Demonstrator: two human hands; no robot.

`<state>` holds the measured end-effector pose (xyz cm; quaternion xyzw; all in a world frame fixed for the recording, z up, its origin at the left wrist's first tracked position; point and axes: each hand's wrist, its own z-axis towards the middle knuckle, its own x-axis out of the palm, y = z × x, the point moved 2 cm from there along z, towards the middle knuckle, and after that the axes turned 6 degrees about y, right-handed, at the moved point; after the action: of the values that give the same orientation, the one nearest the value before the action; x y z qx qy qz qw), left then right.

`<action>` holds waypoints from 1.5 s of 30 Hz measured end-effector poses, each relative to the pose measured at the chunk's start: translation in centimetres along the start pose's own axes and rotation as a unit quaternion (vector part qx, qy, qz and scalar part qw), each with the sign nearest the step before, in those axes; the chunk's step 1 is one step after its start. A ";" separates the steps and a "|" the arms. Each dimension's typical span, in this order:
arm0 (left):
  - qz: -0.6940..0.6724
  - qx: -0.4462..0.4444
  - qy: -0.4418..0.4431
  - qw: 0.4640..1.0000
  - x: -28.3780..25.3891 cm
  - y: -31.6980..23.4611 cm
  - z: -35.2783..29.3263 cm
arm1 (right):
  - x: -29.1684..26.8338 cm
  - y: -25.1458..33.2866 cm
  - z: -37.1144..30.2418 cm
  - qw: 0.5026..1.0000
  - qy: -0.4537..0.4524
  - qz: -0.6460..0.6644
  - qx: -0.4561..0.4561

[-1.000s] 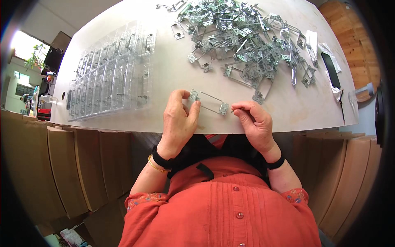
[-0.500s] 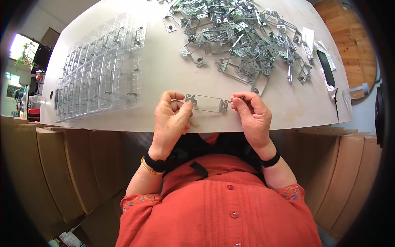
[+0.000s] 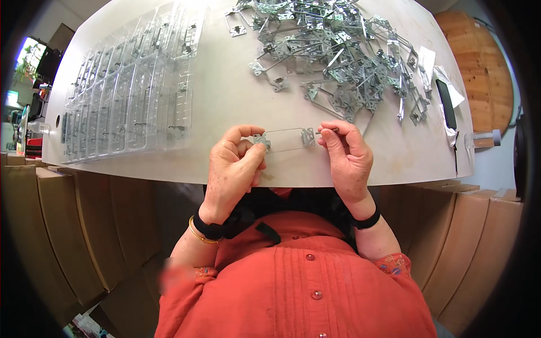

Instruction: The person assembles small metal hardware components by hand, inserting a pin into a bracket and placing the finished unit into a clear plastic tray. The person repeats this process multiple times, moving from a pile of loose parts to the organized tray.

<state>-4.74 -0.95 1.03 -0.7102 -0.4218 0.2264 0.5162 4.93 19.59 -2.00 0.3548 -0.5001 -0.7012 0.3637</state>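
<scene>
Held out over the table's near edge is a metal wire-frame bracket [image 3: 307, 137], two thin parallel rods joining a small stamped plate at each end. My left hand [image 3: 230, 163] is closed on its left plate, thumb and index finger pinching it and partly covering it. Just off the right plate, my right hand [image 3: 350, 160] is closed in a pinch on a thin, dark, pin-like piece [image 3: 335, 130]. Its tip points toward that plate; whether they touch I cannot tell. Most of the piece is hidden by my fingers.
A tangled heap of similar metal brackets [image 3: 338, 50] covers the far middle and right of the table [image 3: 225, 90]. At left lie clear plastic trays [image 3: 127, 107] with metal parts inside. A dark phone [image 3: 446, 104] rests at right by white paper. Cardboard boxes [image 3: 451, 242] stand below both sides.
The bracket's right end has tipped up toward the far side, so the frame lies more level between my hands. Both hands keep their pinches. The whole view has shifted slightly.
</scene>
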 end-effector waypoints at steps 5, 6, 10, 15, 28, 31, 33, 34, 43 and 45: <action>0.008 -0.005 0.003 1.000 -0.1 0.0 0.0 | 0.1 0.1 0.0 1.000 -0.002 -0.030 0.001; 0.011 -0.004 0.002 1.000 -0.1 0.0 0.0 | 0.2 0.2 0.0 0.999 0.000 -0.035 0.001; 0.022 -0.001 0.002 1.000 -0.1 0.0 0.1 | 0.2 -0.1 0.1 0.999 0.001 -0.047 -0.002; 0.021 0.002 0.004 1.000 -0.2 0.1 0.1 | 0.4 0.0 0.3 0.998 0.001 -0.062 0.004; 0.031 0.022 0.008 0.999 -0.2 0.2 0.1 | 0.3 0.1 0.4 0.997 0.009 -0.073 0.013; 0.036 0.022 0.005 0.999 -0.2 0.2 0.1 | 0.4 0.1 0.4 0.998 0.009 -0.066 0.018; 0.038 0.023 0.005 0.999 -0.2 0.3 0.1 | 0.4 0.2 0.5 0.998 0.009 -0.063 0.017; 0.039 0.023 0.005 0.999 -0.2 0.3 0.1 | 0.4 0.2 0.5 0.998 0.008 -0.066 0.016; 0.036 0.021 0.009 0.999 -0.2 0.3 0.2 | 0.4 0.0 0.5 0.996 0.014 -0.091 0.012; 0.037 0.024 0.010 0.999 -0.2 0.3 0.1 | 0.4 0.0 0.4 0.996 0.012 -0.087 0.009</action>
<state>-4.83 -1.07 0.65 -0.7150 -0.3849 0.2482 0.5282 4.35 19.43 -1.94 0.4085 -0.4696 -0.7213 0.3038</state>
